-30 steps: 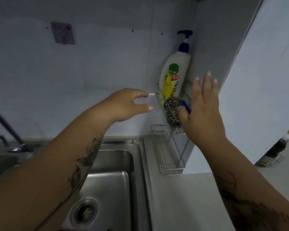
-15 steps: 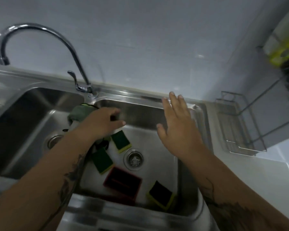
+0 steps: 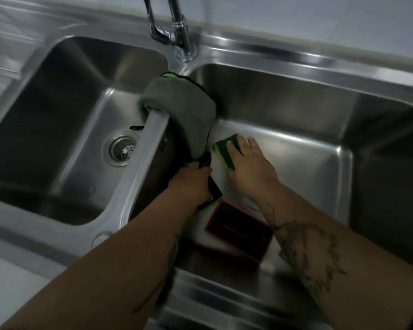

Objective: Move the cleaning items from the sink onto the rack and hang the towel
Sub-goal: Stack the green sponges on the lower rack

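A grey-green towel (image 3: 181,103) hangs over the divider between the two basins of the steel sink (image 3: 296,75). My left hand (image 3: 193,179) is closed on the towel's dark lower corner. Under that hand a green and yellow sponge (image 3: 214,195) peeks out. My right hand (image 3: 248,165) lies in the right basin with its fingers over another green and yellow sponge (image 3: 225,152), which is tilted up on its edge. A dark sponge with a red rim (image 3: 239,232) lies flat nearer to me. A yellow sponge corner (image 3: 284,256) shows beside my right forearm. The rack is out of view.
The chrome tap (image 3: 177,27) rises behind the divider. The left basin has a drain (image 3: 121,148) at its bottom. The right basin's drain (image 3: 248,201) is mostly covered by my right wrist. A pale counter edge (image 3: 10,294) runs along the lower left.
My view has swung from the wall rack down to the sink. Both hands have dropped into the right basin: the left has closed on the towel's corner, the right has come onto a sponge.
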Available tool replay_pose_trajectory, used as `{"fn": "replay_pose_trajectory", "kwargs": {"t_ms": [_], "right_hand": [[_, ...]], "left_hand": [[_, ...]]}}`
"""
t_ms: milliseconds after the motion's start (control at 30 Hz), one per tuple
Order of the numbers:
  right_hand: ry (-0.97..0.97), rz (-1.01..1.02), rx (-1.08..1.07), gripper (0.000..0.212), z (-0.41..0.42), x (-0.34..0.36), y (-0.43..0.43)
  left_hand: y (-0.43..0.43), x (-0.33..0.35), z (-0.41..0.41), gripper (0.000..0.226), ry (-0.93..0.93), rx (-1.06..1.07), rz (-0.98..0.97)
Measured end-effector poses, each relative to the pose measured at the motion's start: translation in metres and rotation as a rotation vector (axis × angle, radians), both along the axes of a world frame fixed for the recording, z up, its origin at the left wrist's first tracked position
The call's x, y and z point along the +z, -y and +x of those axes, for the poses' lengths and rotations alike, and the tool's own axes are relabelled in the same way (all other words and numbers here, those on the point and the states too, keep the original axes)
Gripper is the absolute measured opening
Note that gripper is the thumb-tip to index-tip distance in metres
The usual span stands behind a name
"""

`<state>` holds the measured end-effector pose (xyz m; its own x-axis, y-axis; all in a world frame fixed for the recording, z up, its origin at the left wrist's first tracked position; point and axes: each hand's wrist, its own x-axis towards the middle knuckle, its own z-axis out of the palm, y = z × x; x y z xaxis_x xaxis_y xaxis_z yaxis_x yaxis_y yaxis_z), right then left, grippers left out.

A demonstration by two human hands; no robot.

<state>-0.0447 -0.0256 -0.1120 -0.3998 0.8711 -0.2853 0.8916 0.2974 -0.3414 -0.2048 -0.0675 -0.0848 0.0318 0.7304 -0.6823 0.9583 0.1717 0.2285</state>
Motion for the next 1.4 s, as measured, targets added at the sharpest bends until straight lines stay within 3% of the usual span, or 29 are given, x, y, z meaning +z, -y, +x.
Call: {"fn": "replay_pose_trajectory", "kwargs": {"t_ms": [233, 333, 467, 533, 800, 1067, 1300, 1400], "right_hand": [[0.021, 0.004, -0.065, 0.071, -0.015, -0.046, -0.010], [-0.024, 0.035, -0.086, 0.065, -0.015, -0.041, -0.011], [-0.109, -0.024, -0.125, 0.066, -0.004, -0.020, -0.013], [-0.127, -0.033, -0.104, 0.067, 0.010, 0.000, -0.013], [-0.117, 0.064, -0.158, 0.068, 0.082, 0.124, -0.008], [-0.166, 0.503, -0.399, 0.067, 0.214, 0.247, -0.011], [-0.043, 0.588, -0.696, 0.059, 0.318, 0.261, -0.005], [0.024, 0.474, -0.784, 0.059, 0.348, 0.244, -0.010]], "left_hand": [[-0.004, -0.028, 0.005, 0.087, -0.103, -0.054, -0.045], [-0.001, -0.031, 0.007, 0.095, -0.178, -0.085, -0.050], [0.004, -0.024, 0.008, 0.080, -0.181, -0.083, 0.029], [0.007, -0.014, 0.008, 0.083, -0.164, -0.068, 0.052], [-0.001, 0.077, 0.041, 0.100, -0.151, -0.094, 0.014], [-0.050, 0.213, 0.134, 0.093, 0.046, -0.170, 0.282], [-0.066, 0.268, 0.203, 0.096, 0.214, -0.219, 0.480], [-0.070, 0.273, 0.225, 0.094, 0.234, -0.256, 0.535]]}}
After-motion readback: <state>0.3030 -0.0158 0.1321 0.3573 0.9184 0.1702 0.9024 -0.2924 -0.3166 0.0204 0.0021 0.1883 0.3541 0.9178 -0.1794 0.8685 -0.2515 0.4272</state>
